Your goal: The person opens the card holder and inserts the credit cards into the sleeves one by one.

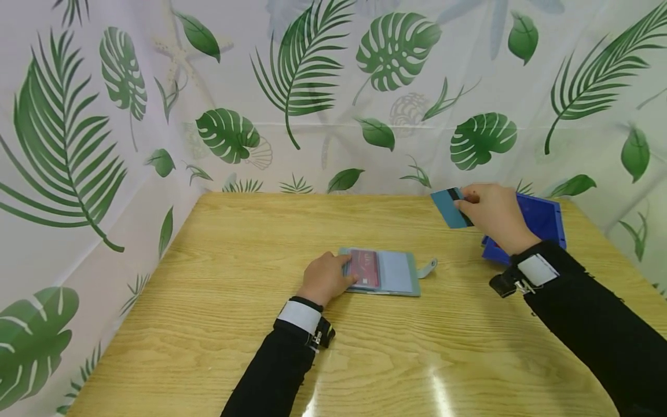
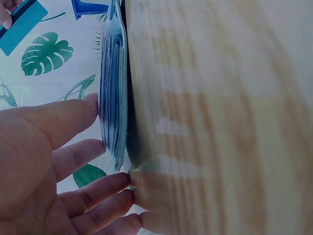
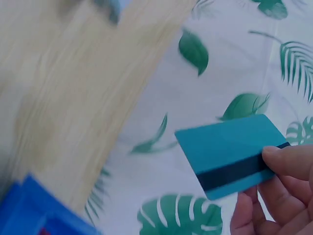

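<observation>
My right hand (image 1: 495, 214) pinches a teal card (image 3: 234, 144) by one end, thumb over its dark stripe. The card (image 1: 448, 207) is held up above the far right of the table, left of a blue bin. A light blue card holder (image 1: 398, 272) lies spread open on the table, a red card (image 1: 365, 267) in its left-hand sleeve. My left hand (image 1: 324, 279) rests at the holder's left end. In the left wrist view, the thumb (image 2: 73, 117) touches the stacked sleeves (image 2: 111, 93) while the lower fingers spread, fairly straight, by the table surface.
The blue plastic bin (image 1: 542, 217) stands at the table's back right, partly behind my right hand. The holder's strap (image 1: 428, 268) sticks out to the right. A leaf-print cloth (image 1: 323, 87) hangs behind the wooden table (image 1: 250, 231) and along its sides.
</observation>
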Motion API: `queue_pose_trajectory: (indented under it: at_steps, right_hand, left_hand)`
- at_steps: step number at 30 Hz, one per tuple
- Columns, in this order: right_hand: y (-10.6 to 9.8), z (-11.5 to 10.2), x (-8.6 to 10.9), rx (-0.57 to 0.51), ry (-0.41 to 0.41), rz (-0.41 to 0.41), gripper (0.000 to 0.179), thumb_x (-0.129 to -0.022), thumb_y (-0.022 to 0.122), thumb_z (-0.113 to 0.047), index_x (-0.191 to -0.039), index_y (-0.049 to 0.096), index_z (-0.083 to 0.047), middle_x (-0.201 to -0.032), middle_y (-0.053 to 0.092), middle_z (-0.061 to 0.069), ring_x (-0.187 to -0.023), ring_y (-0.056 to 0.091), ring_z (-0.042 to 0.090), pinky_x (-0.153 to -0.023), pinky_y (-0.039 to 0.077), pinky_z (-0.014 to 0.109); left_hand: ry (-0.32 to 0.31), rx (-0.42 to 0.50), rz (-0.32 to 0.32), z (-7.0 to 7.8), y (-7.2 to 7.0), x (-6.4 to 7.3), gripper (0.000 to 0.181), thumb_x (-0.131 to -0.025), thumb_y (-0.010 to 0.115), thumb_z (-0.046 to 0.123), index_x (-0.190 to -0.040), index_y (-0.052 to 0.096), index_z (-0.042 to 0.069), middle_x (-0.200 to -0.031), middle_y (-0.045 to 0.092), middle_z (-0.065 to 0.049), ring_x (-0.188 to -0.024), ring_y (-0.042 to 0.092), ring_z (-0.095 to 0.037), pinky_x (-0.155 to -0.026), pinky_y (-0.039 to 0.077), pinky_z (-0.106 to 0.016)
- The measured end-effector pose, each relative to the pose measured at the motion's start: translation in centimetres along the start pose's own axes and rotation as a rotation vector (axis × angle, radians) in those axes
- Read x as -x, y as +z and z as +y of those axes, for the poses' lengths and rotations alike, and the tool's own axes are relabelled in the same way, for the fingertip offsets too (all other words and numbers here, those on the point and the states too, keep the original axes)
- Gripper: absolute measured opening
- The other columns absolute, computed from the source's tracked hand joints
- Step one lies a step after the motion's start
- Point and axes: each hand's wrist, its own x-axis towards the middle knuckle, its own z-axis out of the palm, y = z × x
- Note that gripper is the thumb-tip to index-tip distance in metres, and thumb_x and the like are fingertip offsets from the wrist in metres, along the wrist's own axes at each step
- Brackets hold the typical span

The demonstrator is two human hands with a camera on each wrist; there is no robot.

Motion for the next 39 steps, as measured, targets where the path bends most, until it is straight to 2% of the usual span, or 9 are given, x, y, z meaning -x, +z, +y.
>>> queue_pose_trajectory:
  at_steps: [3,5,6,8,11,16,22,29,39]
  right_hand:
    - [1.0,-0.6,0.1,-0.132,0.11,-0.188,0.023,-0.098,0.06,-0.019,-0.1,0.067,0.003,-0.096,0.065,0.024,-0.072,0.062,0.032,-0.06,0.048,0.033]
    - [1.9,-0.7,0.3,-0.241,0.202,-0.322,0.034,-0.099,0.056,-0.02,-0.122,0.06,0.005,-0.118,0.059,0.029,-0.094,0.063,0.038,-0.076,0.053,0.04]
    - [2.4,-0.7,0.5,-0.301,0.244,-0.385,0.042,-0.1,0.053,-0.018,-0.134,0.052,0.007,-0.132,0.051,0.031,-0.107,0.06,0.04,-0.083,0.053,0.044]
    - [3.5,-0.7,0.8,-0.405,0.294,-0.48,0.044,-0.101,0.048,-0.014,-0.139,0.044,0.009,-0.137,0.044,0.032,-0.114,0.053,0.041,-0.091,0.05,0.047]
    - [5.0,-0.9,1.6,-0.521,0.314,-0.56,0.042,-0.101,0.046,-0.007,-0.138,0.041,0.012,-0.13,0.044,0.031,-0.109,0.054,0.036,-0.09,0.049,0.045]
    - [7.3,-1.5,2.5,-0.63,0.33,-0.581,0.024,-0.098,0.053,-0.005,-0.118,0.049,0.009,-0.1,0.053,0.012,-0.082,0.058,0.016,-0.078,0.053,0.038]
    - [9.3,-1.7,2.8,-0.629,0.366,-0.586,0.025,-0.097,0.056,-0.007,-0.116,0.053,0.01,-0.085,0.057,0.007,-0.069,0.058,0.014,-0.067,0.055,0.033]
    - [10.3,-1.7,2.7,-0.659,0.417,-0.59,0.046,-0.099,0.054,-0.007,-0.136,0.041,0.016,-0.092,0.058,0.01,-0.069,0.056,0.012,-0.066,0.055,0.028]
    - [10.7,-1.9,2.5,-0.67,0.386,-0.547,0.047,-0.098,0.053,-0.006,-0.137,0.04,0.017,-0.095,0.057,0.012,-0.071,0.053,0.014,-0.067,0.054,0.029]
  left_hand:
    - [0.002,0.004,0.004,0.0,0.0,0.0,0.053,-0.09,0.069,0.039,-0.137,0.058,0.018,-0.111,0.063,-0.014,-0.094,0.06,-0.027,-0.075,0.05,-0.037]
    - [0.003,0.002,0.006,0.0,0.1,-0.1,0.053,-0.09,0.069,0.039,-0.137,0.059,0.018,-0.11,0.063,-0.013,-0.094,0.06,-0.026,-0.074,0.05,-0.037]
    - [0.003,0.001,0.005,0.0,0.1,-0.1,0.053,-0.09,0.069,0.039,-0.137,0.058,0.018,-0.111,0.063,-0.013,-0.094,0.06,-0.026,-0.074,0.05,-0.037]
    - [0.003,-0.004,0.005,-0.1,0.2,-0.2,0.053,-0.09,0.069,0.04,-0.137,0.058,0.019,-0.111,0.063,-0.013,-0.095,0.06,-0.026,-0.074,0.05,-0.036]
    - [0.003,-0.006,0.001,-0.2,0.3,-0.3,0.053,-0.09,0.069,0.04,-0.137,0.058,0.019,-0.111,0.063,-0.013,-0.096,0.06,-0.026,-0.074,0.05,-0.036]
    - [0.005,-0.001,0.004,-0.2,0.2,-0.2,0.053,-0.09,0.069,0.04,-0.137,0.059,0.018,-0.111,0.063,-0.013,-0.095,0.06,-0.026,-0.074,0.05,-0.037]
    - [0.008,0.003,0.006,-0.2,0.1,-0.1,0.053,-0.09,0.069,0.039,-0.137,0.059,0.018,-0.112,0.063,-0.013,-0.095,0.06,-0.027,-0.074,0.05,-0.038]
    - [0.014,0.014,0.01,-0.2,0.2,-0.1,0.052,-0.09,0.069,0.038,-0.137,0.059,0.018,-0.11,0.063,-0.013,-0.091,0.059,-0.026,-0.069,0.048,-0.036]
    - [0.019,0.007,0.004,-0.4,0.2,-0.1,0.052,-0.091,0.068,0.039,-0.137,0.058,0.018,-0.113,0.063,-0.014,-0.092,0.06,-0.026,-0.069,0.049,-0.035]
